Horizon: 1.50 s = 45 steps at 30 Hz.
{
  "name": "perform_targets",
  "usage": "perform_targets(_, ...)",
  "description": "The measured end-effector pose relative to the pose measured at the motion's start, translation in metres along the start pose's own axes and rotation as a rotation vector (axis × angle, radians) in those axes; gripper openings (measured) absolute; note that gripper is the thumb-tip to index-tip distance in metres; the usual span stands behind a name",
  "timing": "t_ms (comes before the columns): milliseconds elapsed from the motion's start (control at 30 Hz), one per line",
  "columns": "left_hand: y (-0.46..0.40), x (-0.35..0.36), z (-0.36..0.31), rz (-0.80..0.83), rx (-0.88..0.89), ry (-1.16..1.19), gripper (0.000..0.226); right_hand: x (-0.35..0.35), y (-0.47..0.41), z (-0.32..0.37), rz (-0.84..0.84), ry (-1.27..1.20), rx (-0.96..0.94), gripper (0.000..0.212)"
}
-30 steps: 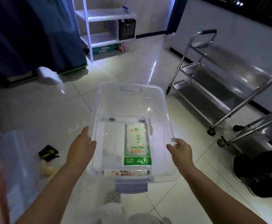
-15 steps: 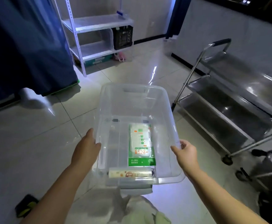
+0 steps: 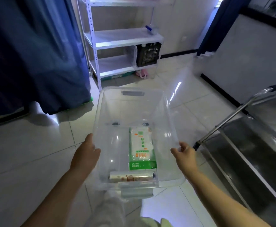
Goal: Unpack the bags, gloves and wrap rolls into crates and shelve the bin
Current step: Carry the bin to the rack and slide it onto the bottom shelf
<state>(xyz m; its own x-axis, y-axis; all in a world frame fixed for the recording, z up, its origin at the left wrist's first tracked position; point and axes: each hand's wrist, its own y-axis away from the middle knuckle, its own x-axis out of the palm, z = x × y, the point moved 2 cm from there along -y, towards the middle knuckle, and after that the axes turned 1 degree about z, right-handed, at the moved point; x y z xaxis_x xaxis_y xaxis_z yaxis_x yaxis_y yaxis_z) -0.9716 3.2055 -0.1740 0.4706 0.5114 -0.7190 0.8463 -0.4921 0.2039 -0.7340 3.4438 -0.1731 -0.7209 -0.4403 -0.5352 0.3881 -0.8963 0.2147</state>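
Both hands gripped a clear bin (image 3: 134, 110) by its long sides, carried above the tiled floor (image 3: 27, 153); the left hand (image 3: 84, 155) lay against the left wall, fingers hidden behind the plastic, so how far they curled could not be told; the right hand (image 3: 184, 153) pinched the right rim, thumb over the edge; inside, a green-and-white pack (image 3: 142, 150) lay lengthwise on the bottom, a wrap roll (image 3: 131, 177) lay crosswise at the near end, just beside it; ahead stood a white rack (image 3: 122, 38) holding a black crate (image 3: 148, 54); a steel cart (image 3: 252, 140) stood at right.
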Motion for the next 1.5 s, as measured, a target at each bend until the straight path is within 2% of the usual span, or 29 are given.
perform_targets(233,-0.201,0.003,-0.056,0.059,0.025,-0.013,0.039,0.047,-0.17,0.075,-0.037,0.067,0.019,0.013)
perform_targets(367,-0.301,-0.001,-0.092,0.076,0.06,-0.038,0.043,0.067,-0.257,0.118,-0.053,0.084,0.022,0.024)
perform_targets(500,-0.387,0.009,-0.119,0.095,0.053,-0.059,0.051,0.083,-0.337,0.144,-0.063,0.079,0.038,0.024)
perform_targets(600,-0.451,0.025,-0.136,0.107,0.053,-0.071,0.048,0.098,-0.408,0.156,-0.04,0.086,0.052,0.024)
perform_targets(767,-0.558,0.061,-0.16,0.091,-0.011,-0.086,0.044,0.127,-0.542,0.175,0.007,0.126,0.044,0.017)
perform_targets(933,-0.653,0.082,-0.187,0.05,-0.135,-0.04,0.035,0.155,-0.669,0.21,0.106,0.184,0.055,0.028)
perform_targets(1100,-0.722,0.091,-0.191,0.025,-0.291,0.023,0.026,0.193,-0.765,0.245,0.214,0.27,0.037,0.033)
perform_targets(1300,-0.811,0.094,-0.176,0.074,-0.343,0.036,0.048,0.261,-0.849,0.274,0.291,0.341,0.039,0.032)
perform_targets(1500,-0.913,0.101,-0.154,0.112,-0.373,-0.013,0.042,0.337,-0.927,0.289,0.312,0.423,0.046,0.035)
